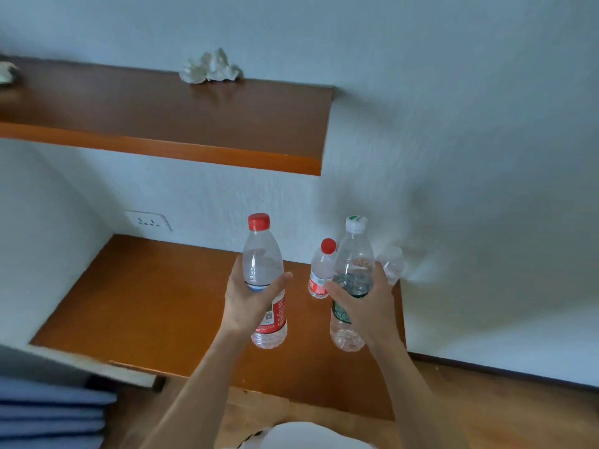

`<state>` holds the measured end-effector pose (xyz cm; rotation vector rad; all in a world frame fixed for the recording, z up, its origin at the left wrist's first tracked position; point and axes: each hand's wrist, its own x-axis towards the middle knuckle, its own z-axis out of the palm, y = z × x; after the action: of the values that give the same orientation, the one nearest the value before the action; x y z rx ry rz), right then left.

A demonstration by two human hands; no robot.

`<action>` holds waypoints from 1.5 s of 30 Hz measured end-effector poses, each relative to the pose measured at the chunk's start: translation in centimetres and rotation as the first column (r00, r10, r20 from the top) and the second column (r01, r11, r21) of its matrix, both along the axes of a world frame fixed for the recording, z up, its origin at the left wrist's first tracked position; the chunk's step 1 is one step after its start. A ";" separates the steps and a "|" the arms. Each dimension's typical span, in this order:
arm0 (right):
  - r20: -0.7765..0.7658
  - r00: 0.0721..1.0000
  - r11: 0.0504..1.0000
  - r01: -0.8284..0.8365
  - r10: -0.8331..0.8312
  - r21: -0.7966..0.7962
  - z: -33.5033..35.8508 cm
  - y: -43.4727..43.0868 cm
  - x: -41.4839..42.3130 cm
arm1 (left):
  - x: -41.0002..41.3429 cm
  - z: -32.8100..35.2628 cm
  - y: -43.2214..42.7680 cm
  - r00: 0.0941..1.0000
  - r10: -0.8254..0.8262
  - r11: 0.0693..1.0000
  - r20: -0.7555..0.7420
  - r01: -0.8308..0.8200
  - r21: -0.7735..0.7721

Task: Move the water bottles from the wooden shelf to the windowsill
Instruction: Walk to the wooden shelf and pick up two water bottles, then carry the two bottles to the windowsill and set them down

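**Two bottles in hand above the lower wooden shelf**

The left hand [249,299] wraps its fingers around the middle of a clear red-capped water bottle [265,280] with a red label, the thumb pressed across the front. The right hand [366,306] grips a taller white-capped water bottle [351,280] with a green label in the same way, thumb on the near side and fingers curled behind. Both bottles stand roughly upright, well apart from each other, and appear lifted clear of the lower wooden shelf [155,306], though whether their bases touch it cannot be told for certain.

Between the two held bottles, further back, a small red-capped bottle [321,270] with a red and white label stands on the shelf near the wall. Just behind the right hand, a fourth clear bottle [393,264] shows only partly and blurred, at the shelf's right end.

An upper wooden shelf [194,124] carries a crumpled white object [210,68] against the wall. A white wall socket [148,220] sits between the two shelves. Folded blue fabric [48,413] lies at the lower left.
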<state>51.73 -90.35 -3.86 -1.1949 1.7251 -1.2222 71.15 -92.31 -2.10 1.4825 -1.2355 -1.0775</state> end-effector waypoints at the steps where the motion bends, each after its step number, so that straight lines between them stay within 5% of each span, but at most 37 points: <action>1: 0.008 0.999 0.999 -0.035 0.035 -0.007 -0.2 -0.2 0.8 | 0.9 0.0 0.5 1.000 0.018 1.000 0.003 -0.018 -0.009; 9: 0.034 0.931 0.932 -0.361 0.362 -0.033 -1.0 -0.7 6.9 | 7.3 1.0 5.2 0.964 0.265 0.962 0.015 -0.263 -0.070; 17: 0.061 0.746 0.748 -0.660 0.663 -0.068 -0.1 1.5 12.2 | 9.8 0.9 13.5 0.840 0.543 0.834 -0.005 -0.540 -0.114; 26: 0.081 0.365 0.371 -0.927 0.927 -0.063 -0.4 9.6 20.3 | 11.2 0.2 28.2 0.467 0.882 0.464 -0.067 -0.884 -0.055; 35: 0.062 -0.045 -0.039 -0.995 0.997 -0.088 -0.2 20.4 29.5 | 12.5 0.3 42.4 0.017 1.000 0.015 -0.019 -0.996 -0.084; 45: 0.029 -0.279 -0.276 -0.958 0.960 -0.074 -0.6 33.2 41.1 | 18.5 -0.9 55.1 -0.181 0.984 -0.179 0.001 -0.976 -0.122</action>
<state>92.87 -57.12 -4.42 -1.8358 0.0299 -0.0672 89.63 -37.22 -3.00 1.7682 0.2354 0.2616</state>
